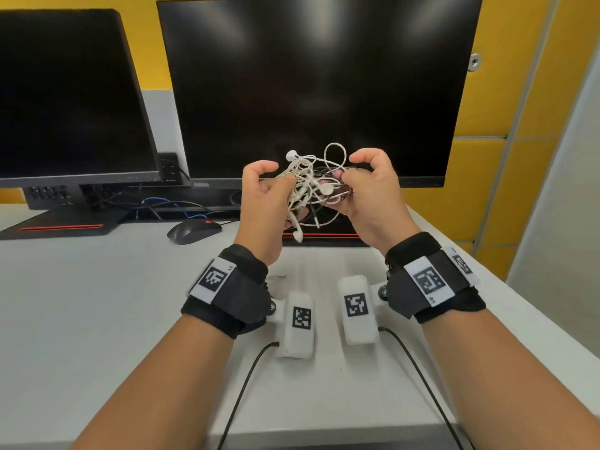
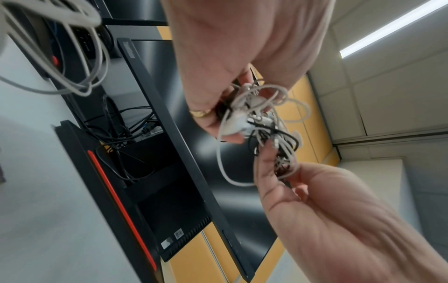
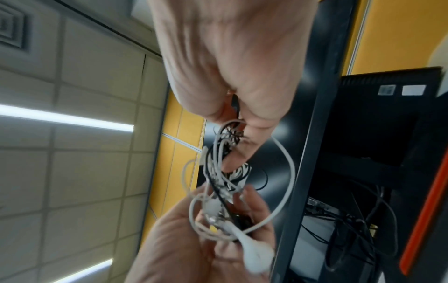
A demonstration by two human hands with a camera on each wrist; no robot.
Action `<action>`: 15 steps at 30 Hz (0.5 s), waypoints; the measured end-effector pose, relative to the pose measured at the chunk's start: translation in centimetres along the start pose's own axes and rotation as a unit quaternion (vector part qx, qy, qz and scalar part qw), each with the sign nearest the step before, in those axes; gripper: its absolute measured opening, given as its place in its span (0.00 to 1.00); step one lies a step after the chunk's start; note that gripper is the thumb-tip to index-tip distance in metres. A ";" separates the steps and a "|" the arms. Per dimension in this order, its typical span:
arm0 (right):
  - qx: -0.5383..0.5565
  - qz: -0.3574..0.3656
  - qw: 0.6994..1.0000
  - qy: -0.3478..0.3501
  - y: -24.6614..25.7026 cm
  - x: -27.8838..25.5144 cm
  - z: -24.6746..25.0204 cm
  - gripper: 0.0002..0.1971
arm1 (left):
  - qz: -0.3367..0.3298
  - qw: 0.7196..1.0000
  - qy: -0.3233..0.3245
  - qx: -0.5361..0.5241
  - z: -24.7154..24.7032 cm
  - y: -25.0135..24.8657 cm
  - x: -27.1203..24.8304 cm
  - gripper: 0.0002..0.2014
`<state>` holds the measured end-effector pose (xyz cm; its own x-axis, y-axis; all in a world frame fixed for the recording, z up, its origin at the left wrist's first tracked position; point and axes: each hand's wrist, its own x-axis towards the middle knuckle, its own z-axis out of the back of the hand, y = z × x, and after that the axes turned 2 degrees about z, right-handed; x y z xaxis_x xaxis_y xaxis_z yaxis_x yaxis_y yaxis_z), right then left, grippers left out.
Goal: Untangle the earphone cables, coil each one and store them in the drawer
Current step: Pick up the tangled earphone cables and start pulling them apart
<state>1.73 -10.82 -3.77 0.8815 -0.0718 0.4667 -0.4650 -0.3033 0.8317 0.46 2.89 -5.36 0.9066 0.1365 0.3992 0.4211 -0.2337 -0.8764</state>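
**Tangle not yet undone**

My wrist straps (image 1: 227, 287) frame the view. I am pinching the knotted earphone cables (image 1: 310, 186) with my left hand (image 1: 264, 193) and my right hand (image 1: 370, 190), holding the bundle in the air before the monitor (image 1: 318, 76), above the desk (image 1: 97, 303). White and black strands are knotted together; nothing is separated or coiled yet, and I am seeing no drawer.

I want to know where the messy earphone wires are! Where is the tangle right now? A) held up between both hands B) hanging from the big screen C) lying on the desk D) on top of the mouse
A: the tangle of earphone cables is up in the air in front of the monitor, gripped by the left hand and the right hand, above the desk.
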 end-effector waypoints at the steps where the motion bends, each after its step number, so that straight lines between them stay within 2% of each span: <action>1: -0.003 0.001 1.000 0.002 0.0 -0.1 -0.2 0.15 | -0.015 1.000 -0.009 0.004 -0.1 0.1 0.0 0.13; 5: -0.043 0.001 0.999 0.020 -0.1 -0.6 -0.6 0.20 | -0.064 0.997 -0.050 0.014 -0.2 0.2 -0.4 0.23; 8: -0.084 0.000 0.996 0.003 0.0 -0.5 -0.4 0.18 | -0.074 0.995 -0.061 0.002 -0.2 -0.2 -0.4 0.28; 12: -0.217 0.007 0.976 -0.021 0.2 -0.2 -0.1 0.08 | -0.057 0.997 -0.056 0.006 0.0 -0.2 -0.3 0.26; 15: -0.221 0.013 0.975 0.021 0.2 0.0 0.3 0.12 | -0.053 0.998 -0.024 0.023 -0.1 -0.2 -0.6 0.24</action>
<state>1.65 -11.11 -3.71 0.8689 -0.0330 0.4939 -0.4854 0.1384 0.8633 -0.12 2.71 -5.38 0.8547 0.2048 0.4771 0.5111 -0.1704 -0.8425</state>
